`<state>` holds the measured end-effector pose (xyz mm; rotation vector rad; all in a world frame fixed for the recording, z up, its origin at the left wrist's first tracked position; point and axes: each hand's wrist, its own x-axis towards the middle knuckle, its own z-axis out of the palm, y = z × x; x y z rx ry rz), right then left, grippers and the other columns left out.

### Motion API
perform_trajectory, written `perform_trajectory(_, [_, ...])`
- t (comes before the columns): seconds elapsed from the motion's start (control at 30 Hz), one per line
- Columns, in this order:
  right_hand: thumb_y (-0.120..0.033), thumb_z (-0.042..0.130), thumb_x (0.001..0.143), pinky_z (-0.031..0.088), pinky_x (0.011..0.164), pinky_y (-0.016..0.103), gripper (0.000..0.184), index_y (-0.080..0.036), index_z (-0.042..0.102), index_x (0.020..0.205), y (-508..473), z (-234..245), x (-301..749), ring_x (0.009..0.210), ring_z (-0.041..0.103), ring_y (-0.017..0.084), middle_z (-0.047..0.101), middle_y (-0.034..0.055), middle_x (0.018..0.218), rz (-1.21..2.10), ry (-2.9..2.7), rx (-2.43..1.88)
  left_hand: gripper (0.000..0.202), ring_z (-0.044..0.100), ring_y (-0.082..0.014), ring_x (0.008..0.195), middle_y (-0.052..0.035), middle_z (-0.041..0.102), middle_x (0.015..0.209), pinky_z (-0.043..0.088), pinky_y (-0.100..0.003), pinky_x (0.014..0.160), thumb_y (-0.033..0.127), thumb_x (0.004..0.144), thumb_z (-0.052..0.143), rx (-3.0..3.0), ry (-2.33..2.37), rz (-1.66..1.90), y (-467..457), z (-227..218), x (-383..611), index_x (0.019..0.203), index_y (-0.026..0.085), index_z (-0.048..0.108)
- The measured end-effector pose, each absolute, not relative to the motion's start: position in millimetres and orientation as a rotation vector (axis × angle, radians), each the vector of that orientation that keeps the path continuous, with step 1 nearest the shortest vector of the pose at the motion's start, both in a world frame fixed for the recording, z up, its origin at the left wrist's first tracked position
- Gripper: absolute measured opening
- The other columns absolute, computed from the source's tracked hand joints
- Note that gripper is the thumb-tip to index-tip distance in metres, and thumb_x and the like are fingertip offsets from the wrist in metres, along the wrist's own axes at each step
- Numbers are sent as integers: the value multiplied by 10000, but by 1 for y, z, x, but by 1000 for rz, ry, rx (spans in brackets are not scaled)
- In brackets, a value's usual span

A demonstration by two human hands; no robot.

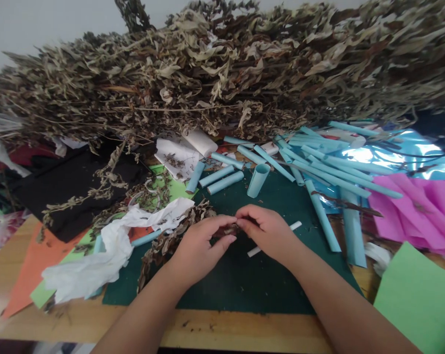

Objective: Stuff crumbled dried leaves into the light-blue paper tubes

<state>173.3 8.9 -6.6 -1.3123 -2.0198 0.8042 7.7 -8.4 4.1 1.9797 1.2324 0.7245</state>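
Note:
My left hand (200,243) and my right hand (268,231) meet over the dark green cutting mat (252,285). Both are closed in a pinch on a small clump of dried leaves (230,228) held between them. A spray of dried leaves on a stem (163,241) trails from the clump to the left across the mat. A thin white stick (294,226) lies on the mat partly under my right hand.
A big heap of dried leafy branches (222,73) fills the back. Several light blue paper tubes (318,162) lie at the right, with pink tissue paper (417,206), green paper (417,295), crumpled white paper (107,250), orange paper (30,270) and black cloth (71,187) around the wooden table (222,334).

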Motion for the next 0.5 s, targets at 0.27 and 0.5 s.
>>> perform_trajectory(0.27, [-177, 479, 741, 372, 521, 237, 56, -177, 516, 784, 20, -16, 180, 633, 509, 147, 555, 27, 725, 615, -2083, -1582, 203, 541, -163, 931, -61, 614, 967, 416, -307, 861, 249, 760, 485, 2240, 1512, 1018, 9, 24, -26, 918, 167, 583])
perform_trajectory(0.5, [-158, 477, 730, 348, 665, 347, 130, -187, 585, 798, 17, -15, 179, 826, 464, 235, 544, 68, 916, 366, -2259, -1630, 479, 408, -303, 1058, -77, 498, 1130, 318, -486, 864, 431, 683, 542, 2455, 1633, 202, 13, 17, -32, 1117, 245, 459])
